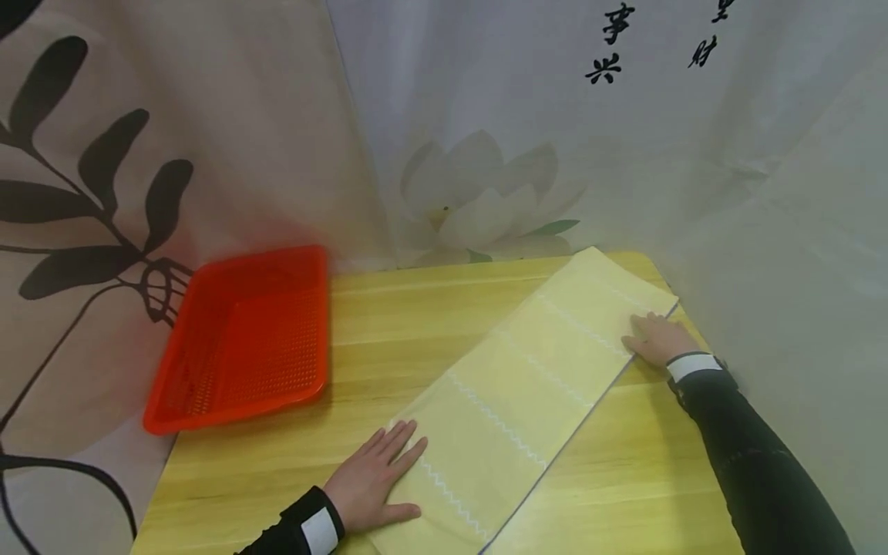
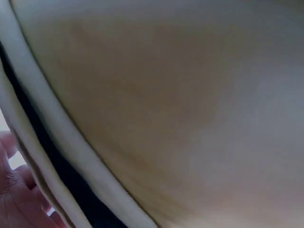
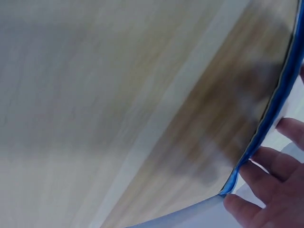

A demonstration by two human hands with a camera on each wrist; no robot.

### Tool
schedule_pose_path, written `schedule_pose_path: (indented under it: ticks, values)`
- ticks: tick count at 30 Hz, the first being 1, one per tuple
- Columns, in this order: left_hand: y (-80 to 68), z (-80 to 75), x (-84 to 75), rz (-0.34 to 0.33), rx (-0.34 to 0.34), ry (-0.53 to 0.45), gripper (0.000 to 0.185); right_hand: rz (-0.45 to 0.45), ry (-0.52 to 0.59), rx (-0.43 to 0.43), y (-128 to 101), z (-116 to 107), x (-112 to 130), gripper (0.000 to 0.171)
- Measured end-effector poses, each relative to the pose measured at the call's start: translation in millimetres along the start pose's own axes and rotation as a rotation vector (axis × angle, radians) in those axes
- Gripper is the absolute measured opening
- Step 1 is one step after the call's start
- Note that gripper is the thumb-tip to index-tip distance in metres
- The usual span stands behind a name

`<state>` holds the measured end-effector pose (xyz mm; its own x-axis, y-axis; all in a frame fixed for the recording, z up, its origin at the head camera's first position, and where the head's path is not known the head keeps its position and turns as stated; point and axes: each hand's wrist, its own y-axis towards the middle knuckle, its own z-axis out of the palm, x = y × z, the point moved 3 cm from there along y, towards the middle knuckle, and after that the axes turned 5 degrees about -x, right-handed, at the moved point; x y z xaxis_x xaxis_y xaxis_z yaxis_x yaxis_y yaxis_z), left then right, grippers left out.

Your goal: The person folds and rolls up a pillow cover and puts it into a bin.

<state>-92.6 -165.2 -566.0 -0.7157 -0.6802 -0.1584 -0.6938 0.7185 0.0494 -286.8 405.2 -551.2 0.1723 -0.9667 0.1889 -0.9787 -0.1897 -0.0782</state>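
A long pale-yellow folded cloth [image 1: 513, 385] with white wavy stripes and a dark blue edge lies diagonally on the table. My left hand [image 1: 378, 478] rests flat, fingers spread, on the cloth's left edge near the front. At the far right, my right hand [image 1: 659, 339] touches the cloth's right edge near its far corner. In the right wrist view, the fingertips of the right hand [image 3: 275, 185] meet the blue edge [image 3: 266, 123]. Only part of the left hand [image 2: 21, 194] shows in the left wrist view, past a pale and dark banded edge.
A red plastic basket [image 1: 319, 324] with a perforated bottom stands at the table's back left. The wood-grain table [image 1: 277, 455] ends against a pale curtain [image 1: 277, 154] printed with leaves, a flower and characters.
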Motion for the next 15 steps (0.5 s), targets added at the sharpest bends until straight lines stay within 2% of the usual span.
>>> schedule_pose_path:
  ticks: [5, 12, 15]
  values:
    - [12.5, 1.4, 12.6, 0.029, -0.012, -0.004, 0.094, 0.026, 0.005, 0.001, -4, -6, -4, 0.066]
    - [23.5, 1.7, 27.3, 0.028, 0.067, -0.002, 0.096, 0.082, 0.002, 0.021, -8, -7, -5, 0.069]
    - [24.6, -0.1, 31.9, 0.030, 0.069, -0.005, 0.095, 0.082, 0.009, 0.008, -9, -6, -4, 0.068]
